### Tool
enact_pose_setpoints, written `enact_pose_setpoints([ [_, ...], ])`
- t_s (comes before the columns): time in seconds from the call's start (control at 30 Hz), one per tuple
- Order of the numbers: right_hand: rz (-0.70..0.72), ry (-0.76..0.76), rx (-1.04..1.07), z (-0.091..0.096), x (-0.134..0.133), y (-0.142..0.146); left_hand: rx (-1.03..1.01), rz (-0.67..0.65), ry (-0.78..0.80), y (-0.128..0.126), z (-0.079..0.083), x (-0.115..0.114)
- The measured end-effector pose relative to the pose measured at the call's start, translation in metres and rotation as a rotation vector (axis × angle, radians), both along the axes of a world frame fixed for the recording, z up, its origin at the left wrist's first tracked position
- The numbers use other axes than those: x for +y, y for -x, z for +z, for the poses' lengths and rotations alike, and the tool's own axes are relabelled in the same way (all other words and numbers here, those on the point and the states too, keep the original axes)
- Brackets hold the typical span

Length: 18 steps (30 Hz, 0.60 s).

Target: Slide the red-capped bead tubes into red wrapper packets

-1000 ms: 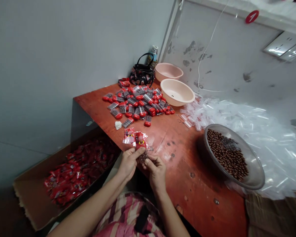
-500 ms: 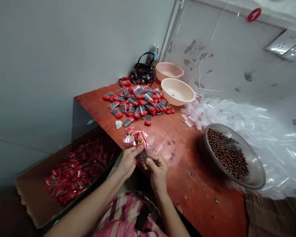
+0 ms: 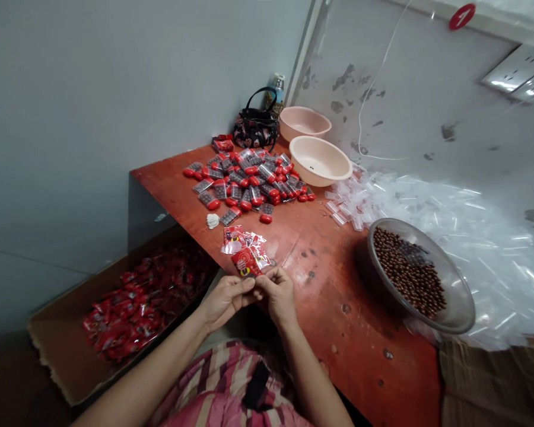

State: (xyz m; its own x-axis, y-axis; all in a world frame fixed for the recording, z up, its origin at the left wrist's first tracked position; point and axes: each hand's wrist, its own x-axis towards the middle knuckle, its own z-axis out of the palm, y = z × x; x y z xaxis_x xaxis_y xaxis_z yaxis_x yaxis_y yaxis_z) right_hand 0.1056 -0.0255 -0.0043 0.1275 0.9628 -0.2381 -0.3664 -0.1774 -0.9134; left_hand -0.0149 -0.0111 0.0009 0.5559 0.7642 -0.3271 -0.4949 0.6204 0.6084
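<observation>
In front of me at the table's near edge, my left hand (image 3: 229, 299) and my right hand (image 3: 276, 295) meet, with thumbs and fingertips pinched together. Above the fingertips stands a red sachet (image 3: 245, 261) with a yellow and black emblem; both hands pinch around its lower end. Whether the case of brown balls is inside it or behind the fingers, I cannot tell. Just beyond lie more red sachets (image 3: 232, 239) flat on the table. Further back is a heap of clear cases (image 3: 249, 178) with brown balls and red ends.
At right, a grey basin (image 3: 460, 317) holds brown balls (image 3: 409, 273), beside a spread of clear plastic cases (image 3: 485, 249). Two pale basins (image 3: 320, 172) and a black handbag (image 3: 254, 130) stand at the back. Below left, a carton (image 3: 56, 341) contains many red sachets (image 3: 129, 314).
My hands have come together, and the case of brown balls seen between them before no longer shows. The red sachet has tilted and shifted slightly left and down.
</observation>
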Motion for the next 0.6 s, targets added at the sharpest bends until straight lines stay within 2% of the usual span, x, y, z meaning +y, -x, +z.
enact_pose_setpoints([
  [0.07,0.059,-0.007,-0.019,0.002,0.003,0.004,0.000,0.043,0.011,0.011,0.001,-0.001],
  [0.13,0.085,-0.012,-0.023,0.006,0.002,0.004,0.005,0.214,0.050,0.025,-0.001,-0.001],
  [0.23,0.023,-0.027,-0.082,0.013,-0.001,-0.006,0.096,0.537,0.131,0.045,-0.008,-0.003],
  [0.3,-0.034,-0.045,-0.152,0.017,-0.002,-0.018,0.257,0.608,0.106,0.047,-0.011,-0.004],
  [0.37,-0.056,-0.051,-0.192,0.017,-0.003,-0.030,0.483,0.581,-0.087,0.036,-0.011,-0.002],
  [0.5,-0.046,-0.029,-0.215,0.011,-0.003,-0.041,0.949,0.431,-0.821,-0.003,-0.013,0.017],
  [0.6,-0.029,-0.021,-0.245,0.008,-0.005,-0.041,1.232,0.341,-1.114,-0.022,-0.024,0.034],
])
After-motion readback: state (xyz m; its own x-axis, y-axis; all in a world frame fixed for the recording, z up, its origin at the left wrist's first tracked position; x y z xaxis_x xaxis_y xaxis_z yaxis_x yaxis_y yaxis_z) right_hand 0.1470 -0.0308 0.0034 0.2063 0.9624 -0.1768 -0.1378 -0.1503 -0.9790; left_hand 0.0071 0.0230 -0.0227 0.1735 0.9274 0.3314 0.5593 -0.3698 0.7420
